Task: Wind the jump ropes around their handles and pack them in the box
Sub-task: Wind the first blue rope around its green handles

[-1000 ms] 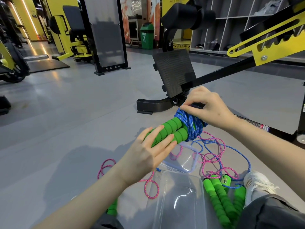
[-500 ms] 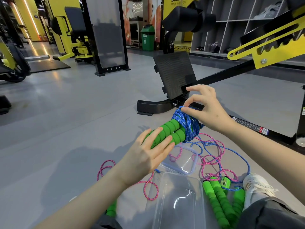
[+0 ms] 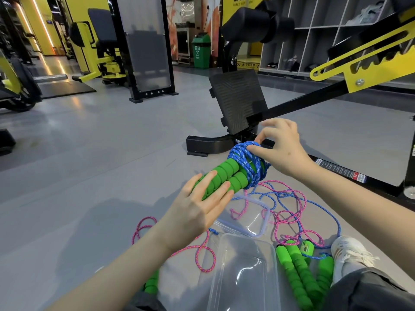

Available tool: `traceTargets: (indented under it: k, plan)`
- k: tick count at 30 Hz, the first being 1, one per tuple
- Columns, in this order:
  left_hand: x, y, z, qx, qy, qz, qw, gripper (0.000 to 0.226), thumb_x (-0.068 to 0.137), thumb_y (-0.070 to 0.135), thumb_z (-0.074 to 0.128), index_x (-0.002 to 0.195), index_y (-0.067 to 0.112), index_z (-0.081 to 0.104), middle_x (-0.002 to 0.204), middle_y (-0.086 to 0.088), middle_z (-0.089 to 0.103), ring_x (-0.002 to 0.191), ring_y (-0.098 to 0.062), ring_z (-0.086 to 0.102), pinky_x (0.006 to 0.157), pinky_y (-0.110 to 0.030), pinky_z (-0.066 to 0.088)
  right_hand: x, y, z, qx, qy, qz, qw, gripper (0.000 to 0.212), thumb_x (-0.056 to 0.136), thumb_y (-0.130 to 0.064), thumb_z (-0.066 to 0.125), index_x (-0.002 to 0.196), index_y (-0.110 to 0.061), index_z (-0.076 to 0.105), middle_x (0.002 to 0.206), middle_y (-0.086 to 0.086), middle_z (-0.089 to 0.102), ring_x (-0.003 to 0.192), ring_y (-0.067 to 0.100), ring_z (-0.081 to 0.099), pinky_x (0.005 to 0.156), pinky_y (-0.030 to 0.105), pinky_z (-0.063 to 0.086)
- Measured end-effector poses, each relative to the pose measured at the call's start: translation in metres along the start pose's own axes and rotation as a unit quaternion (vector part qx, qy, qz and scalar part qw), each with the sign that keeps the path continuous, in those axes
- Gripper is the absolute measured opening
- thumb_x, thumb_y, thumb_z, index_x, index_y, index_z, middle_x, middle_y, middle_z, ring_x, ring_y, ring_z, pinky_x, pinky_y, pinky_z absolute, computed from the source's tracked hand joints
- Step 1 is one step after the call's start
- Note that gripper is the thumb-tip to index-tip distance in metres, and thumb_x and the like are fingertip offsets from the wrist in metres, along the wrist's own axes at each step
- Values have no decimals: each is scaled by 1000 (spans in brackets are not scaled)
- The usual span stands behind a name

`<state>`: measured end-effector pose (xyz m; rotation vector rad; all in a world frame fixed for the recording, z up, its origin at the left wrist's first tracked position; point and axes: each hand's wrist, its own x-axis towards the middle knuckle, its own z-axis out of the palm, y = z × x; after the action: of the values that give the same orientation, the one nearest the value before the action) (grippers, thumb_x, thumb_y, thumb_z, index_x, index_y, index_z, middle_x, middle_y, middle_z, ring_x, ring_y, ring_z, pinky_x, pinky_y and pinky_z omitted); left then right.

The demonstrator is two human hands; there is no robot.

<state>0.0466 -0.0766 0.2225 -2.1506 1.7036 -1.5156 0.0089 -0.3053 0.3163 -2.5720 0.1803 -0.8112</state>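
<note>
Now, with left hand (image 3: 197, 212) wrapped over the paired handles (image 3: 222, 176), aloft above the floor (image 3: 112, 164) beyond the box (image 3: 247, 254), and right hand (image 3: 283, 149) pinching the blue rope (image 3: 247, 162) at the coil: pull each turn snug against the last, feed slack free of the pink rope (image 3: 289, 212), tuck the tail under.

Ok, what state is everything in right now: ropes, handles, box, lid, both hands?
held handles: side by side, lifted
blue rope: mostly wound round the held handles, tail loose on floor
pink rope: unwound, loose on floor
box: open, empty
lid: off, on floor
floor handles: lying right of box
left hand: holds held handles
right hand: pinches blue rope
</note>
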Motion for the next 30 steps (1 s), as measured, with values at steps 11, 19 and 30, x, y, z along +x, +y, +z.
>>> traceTargets:
  k: [11,19,30]
  plan:
    - [-3,0,1,4,1,-7,1000,37,100,3,26,129,9,49,125,-6,64,119,-37,46,98,-48,38,-4,5,7,13,11,-165,986,6,74,-4,63,79,-7,63,132,9,49,133,28,23,106,36,20]
    - [-1,-2,4,3,6,-29,1000,36,98,3,31,130,8,49,128,-7,62,121,-39,46,99,-49,39,-6,13,6,-69,10,-244,967,32,86,-22,44,94,-9,72,134,13,49,132,28,23,113,49,15]
    - [-4,-3,4,2,-2,-21,1000,37,98,3,29,128,7,49,125,-8,63,119,-40,46,100,-48,38,1,4,-2,104,-62,-23,992,20,87,-25,64,106,-27,68,144,-3,35,136,11,14,100,24,15]
